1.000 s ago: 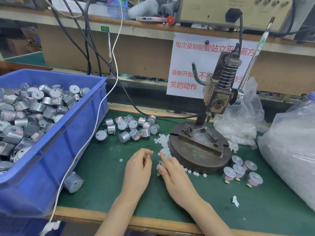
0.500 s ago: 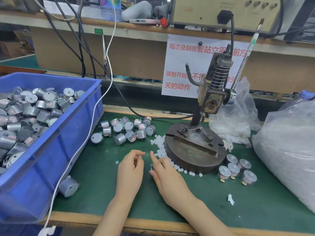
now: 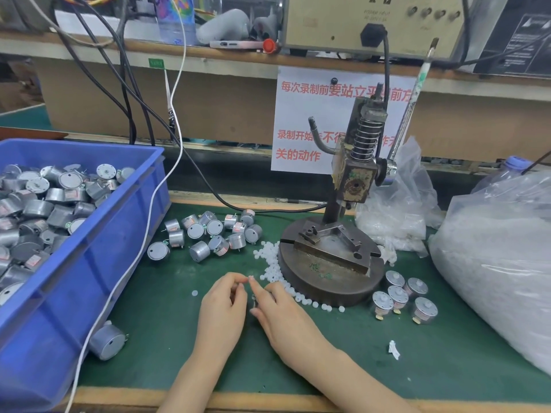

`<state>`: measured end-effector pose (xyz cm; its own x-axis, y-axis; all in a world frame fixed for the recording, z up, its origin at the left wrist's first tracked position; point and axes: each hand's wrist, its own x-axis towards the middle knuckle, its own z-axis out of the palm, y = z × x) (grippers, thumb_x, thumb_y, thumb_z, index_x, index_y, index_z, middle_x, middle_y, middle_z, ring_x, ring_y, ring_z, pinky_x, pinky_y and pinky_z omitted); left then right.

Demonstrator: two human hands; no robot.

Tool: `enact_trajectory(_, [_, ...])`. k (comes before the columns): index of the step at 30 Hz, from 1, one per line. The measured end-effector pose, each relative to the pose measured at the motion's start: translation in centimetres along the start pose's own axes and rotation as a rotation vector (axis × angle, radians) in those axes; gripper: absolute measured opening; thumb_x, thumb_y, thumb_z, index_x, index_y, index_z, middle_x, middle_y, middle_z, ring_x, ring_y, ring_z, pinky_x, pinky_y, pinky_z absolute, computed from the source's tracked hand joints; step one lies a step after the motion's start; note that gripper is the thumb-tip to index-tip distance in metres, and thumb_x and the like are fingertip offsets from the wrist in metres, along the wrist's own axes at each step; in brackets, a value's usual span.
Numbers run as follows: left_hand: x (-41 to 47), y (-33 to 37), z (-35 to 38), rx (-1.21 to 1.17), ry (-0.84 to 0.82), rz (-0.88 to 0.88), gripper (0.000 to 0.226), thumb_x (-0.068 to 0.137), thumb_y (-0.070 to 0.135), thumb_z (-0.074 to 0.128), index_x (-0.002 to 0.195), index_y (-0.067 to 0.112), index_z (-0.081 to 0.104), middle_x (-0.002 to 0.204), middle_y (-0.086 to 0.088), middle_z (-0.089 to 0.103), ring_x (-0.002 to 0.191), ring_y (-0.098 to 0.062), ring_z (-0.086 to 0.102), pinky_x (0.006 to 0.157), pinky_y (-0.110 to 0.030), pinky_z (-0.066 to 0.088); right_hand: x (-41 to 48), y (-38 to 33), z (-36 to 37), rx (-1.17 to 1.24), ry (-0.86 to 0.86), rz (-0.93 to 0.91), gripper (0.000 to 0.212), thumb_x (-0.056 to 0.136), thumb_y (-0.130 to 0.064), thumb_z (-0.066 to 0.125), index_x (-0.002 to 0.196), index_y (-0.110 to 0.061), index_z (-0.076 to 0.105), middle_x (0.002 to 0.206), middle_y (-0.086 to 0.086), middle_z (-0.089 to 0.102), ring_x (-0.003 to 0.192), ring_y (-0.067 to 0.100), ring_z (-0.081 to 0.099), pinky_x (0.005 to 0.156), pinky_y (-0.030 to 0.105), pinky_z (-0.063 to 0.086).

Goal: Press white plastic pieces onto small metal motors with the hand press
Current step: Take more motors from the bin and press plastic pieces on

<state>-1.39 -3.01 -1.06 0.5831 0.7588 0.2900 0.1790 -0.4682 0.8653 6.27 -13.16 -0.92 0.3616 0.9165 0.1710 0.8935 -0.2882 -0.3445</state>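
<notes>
My left hand point(image 3: 222, 308) and right hand point(image 3: 286, 314) meet on the green mat in front of the hand press point(image 3: 356, 180). My left fingertips pinch a small white plastic piece point(image 3: 250, 276), and my right index fingertip touches it. My right hand curls over a small metal motor point(image 3: 253, 298), which is mostly hidden under the fingers. Loose white pieces point(image 3: 269, 263) lie along the left edge of the press's round base point(image 3: 325, 289). Bare motors point(image 3: 214, 234) lie scattered behind my hands. Several motors with white tops point(image 3: 399, 296) stand right of the base.
A blue bin point(image 3: 98, 257) full of motors fills the left side, with one motor point(image 3: 107, 342) on the mat beside it and a white cable point(image 3: 143, 242) draped over its rim. A big bag of white pieces point(image 3: 501, 278) stands at the right, and a smaller bag point(image 3: 396, 222) lies behind the press.
Both hands have stayed together in front of the press base. Their fingertips have drawn closer around the white piece. The press lever has not moved.
</notes>
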Motion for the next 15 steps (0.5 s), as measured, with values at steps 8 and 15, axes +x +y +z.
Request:
enact_trajectory(8, [0.28,-0.18,0.16,0.005,0.009,-0.025,0.023,0.088,-0.002,0.049,0.087,0.016,0.062,0.074,0.007,0.056,0.062,-0.002,0.05,0.059,-0.009,0.037,-0.06,0.07,0.13,0.015,0.006,0.011,0.053,0.102,-0.031,0.03,0.15,-0.019,0.012,0.12,0.007,0.04,0.104,0.021,0.044,0.088,0.027,0.035])
enact_trajectory(15, [0.54,-0.64,0.32,-0.046,0.018,-0.089,0.027,0.087,-0.001,0.049,0.081,0.023,0.059,0.072,-0.001,0.059,0.071,-0.015,0.056,0.06,-0.013,0.039,0.29,0.37,-0.33,0.036,0.001,0.028,0.053,0.102,-0.034,0.031,0.15,-0.019,0.014,0.123,0.005,0.041,0.108,0.019,0.045,0.088,0.021,0.031])
